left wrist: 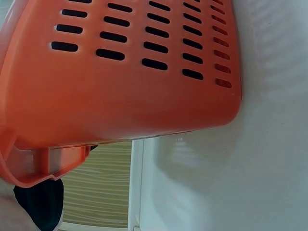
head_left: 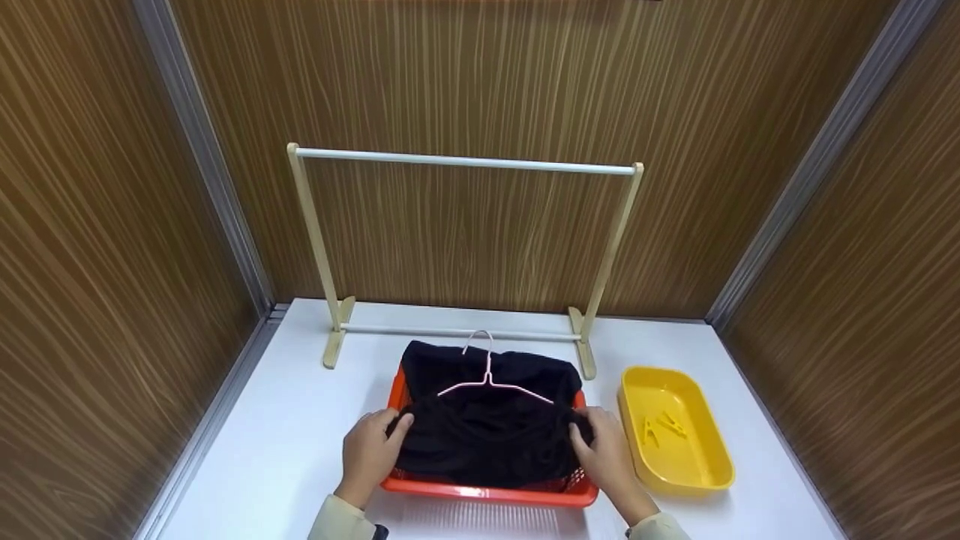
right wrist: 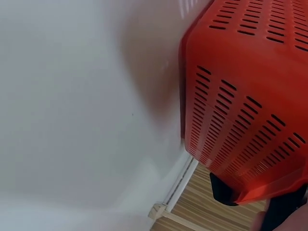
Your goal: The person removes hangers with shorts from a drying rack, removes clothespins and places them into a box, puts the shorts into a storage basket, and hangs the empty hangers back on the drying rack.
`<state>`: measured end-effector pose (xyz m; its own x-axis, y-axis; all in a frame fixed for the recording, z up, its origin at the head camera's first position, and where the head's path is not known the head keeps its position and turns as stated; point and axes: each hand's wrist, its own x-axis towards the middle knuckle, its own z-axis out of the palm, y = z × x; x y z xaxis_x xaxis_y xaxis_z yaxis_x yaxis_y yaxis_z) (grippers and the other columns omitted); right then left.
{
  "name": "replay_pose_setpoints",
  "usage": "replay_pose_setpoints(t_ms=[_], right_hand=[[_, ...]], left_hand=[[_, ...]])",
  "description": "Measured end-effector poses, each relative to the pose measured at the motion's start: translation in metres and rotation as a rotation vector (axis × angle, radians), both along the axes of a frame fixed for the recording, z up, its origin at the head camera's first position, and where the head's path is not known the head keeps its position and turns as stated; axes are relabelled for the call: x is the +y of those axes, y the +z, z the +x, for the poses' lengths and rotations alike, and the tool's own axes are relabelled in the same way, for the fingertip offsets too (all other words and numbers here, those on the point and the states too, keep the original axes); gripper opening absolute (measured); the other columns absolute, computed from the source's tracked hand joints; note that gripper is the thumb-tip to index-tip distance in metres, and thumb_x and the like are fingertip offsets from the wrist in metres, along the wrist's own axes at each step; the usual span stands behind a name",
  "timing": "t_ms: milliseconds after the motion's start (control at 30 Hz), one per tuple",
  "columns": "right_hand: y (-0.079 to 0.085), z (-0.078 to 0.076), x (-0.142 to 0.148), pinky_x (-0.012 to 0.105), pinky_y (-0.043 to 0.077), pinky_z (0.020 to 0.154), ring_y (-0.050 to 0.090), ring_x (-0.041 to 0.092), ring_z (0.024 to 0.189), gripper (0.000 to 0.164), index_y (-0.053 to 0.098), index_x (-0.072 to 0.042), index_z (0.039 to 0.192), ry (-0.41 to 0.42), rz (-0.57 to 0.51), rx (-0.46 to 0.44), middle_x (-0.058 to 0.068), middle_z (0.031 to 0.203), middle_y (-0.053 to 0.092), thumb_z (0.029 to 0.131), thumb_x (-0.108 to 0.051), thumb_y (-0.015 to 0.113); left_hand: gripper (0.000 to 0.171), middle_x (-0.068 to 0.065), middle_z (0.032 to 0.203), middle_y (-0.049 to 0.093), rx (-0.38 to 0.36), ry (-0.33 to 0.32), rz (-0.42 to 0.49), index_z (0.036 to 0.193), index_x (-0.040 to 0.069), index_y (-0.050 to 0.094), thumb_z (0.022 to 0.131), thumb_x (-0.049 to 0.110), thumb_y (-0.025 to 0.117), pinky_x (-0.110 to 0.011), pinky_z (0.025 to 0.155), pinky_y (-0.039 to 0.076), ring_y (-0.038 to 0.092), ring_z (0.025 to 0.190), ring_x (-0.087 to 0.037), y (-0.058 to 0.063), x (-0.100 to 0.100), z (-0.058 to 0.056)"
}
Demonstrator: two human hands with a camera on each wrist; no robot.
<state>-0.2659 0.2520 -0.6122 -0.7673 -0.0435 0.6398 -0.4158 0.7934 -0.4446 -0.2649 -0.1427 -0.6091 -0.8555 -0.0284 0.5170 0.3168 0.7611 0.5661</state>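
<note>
A black garment [head_left: 487, 450] lies spread over a red-orange slotted basket [head_left: 480, 492]. A pink clothes hanger [head_left: 489, 381] rests in the garment, its hook up and its arm ends hidden in the cloth. At the left side my left hand [head_left: 373, 450] pinches the cloth between thumb and fingers. My right hand [head_left: 604, 450] pinches the cloth at the right side. In the left wrist view the basket wall [left wrist: 120, 96] fills most of the picture, with a bit of black cloth [left wrist: 43, 204] by the hand. The right wrist view shows black cloth [right wrist: 284, 209] beside the fingers.
Behind the basket stands a rack with a white top bar [head_left: 465, 161] and wooden legs [head_left: 315, 232]. To the right sits a yellow tray [head_left: 694, 469] holding yellow clothespins [head_left: 671, 425]. Wood-patterned walls [head_left: 465, 247] enclose the white table [head_left: 300, 420] at the back and sides.
</note>
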Motion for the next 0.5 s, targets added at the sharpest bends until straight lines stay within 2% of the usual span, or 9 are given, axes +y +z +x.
replay_pose_setpoints(t_ms=[100, 200, 300, 400, 500], right_hand=[[0.007, -0.001, 0.001, 0.046, 0.052, 0.083, 0.064, 0.025, 0.09, 0.027, 0.069, -0.004, 0.113, 0.041, 0.052, -0.005, 0.008, 0.099, 0.07, 0.087, -0.002, 0.077], [0.017, -0.001, 0.002, 0.047, 0.054, 0.088, 0.067, 0.028, 0.1, 0.051, 0.063, -0.006, 0.136, 0.117, 0.14, -0.012, 0.011, 0.113, 0.07, 0.086, 0.002, 0.075], [0.026, -0.003, 0.002, 0.047, 0.055, 0.09, 0.066, 0.029, 0.107, 0.077, 0.049, -0.014, 0.154, 0.226, 0.249, 0.015, 0.013, 0.126, 0.065, 0.083, 0.008, 0.072], [0.033, -0.006, 0.002, 0.046, 0.056, 0.089, 0.065, 0.03, 0.11, 0.087, 0.043, -0.021, 0.158, 0.32, 0.344, 0.053, 0.014, 0.132, 0.061, 0.081, 0.01, 0.07], [0.038, -0.009, 0.002, 0.045, 0.056, 0.09, 0.063, 0.029, 0.112, 0.084, 0.048, -0.021, 0.155, 0.383, 0.412, 0.071, 0.013, 0.132, 0.058, 0.08, 0.01, 0.069]], left_hand=[[0.041, 0.01, 0.062, 0.037, 0.008, -0.002, 0.01, 0.068, 0.021, 0.046, 0.097, 0.031, 0.073, -0.028, 0.058, 0.032, 0.037, 0.059, -0.011, 0.001, 0.0, 0.0], [0.04, 0.011, 0.062, 0.038, 0.008, -0.009, 0.029, 0.068, 0.022, 0.047, 0.096, 0.03, 0.074, -0.028, 0.058, 0.032, 0.038, 0.058, -0.01, 0.003, 0.0, 0.001], [0.038, 0.011, 0.063, 0.04, 0.0, -0.019, 0.041, 0.069, 0.024, 0.049, 0.096, 0.031, 0.074, -0.028, 0.058, 0.033, 0.039, 0.059, -0.01, 0.006, 0.0, 0.002], [0.035, 0.01, 0.064, 0.044, -0.016, -0.029, 0.052, 0.071, 0.023, 0.052, 0.097, 0.031, 0.074, -0.029, 0.059, 0.035, 0.042, 0.06, -0.01, 0.008, -0.001, 0.004], [0.023, 0.009, 0.069, 0.056, -0.033, -0.041, 0.056, 0.079, 0.023, 0.063, 0.097, 0.031, 0.073, -0.032, 0.061, 0.042, 0.052, 0.063, -0.011, 0.011, -0.002, 0.005]])
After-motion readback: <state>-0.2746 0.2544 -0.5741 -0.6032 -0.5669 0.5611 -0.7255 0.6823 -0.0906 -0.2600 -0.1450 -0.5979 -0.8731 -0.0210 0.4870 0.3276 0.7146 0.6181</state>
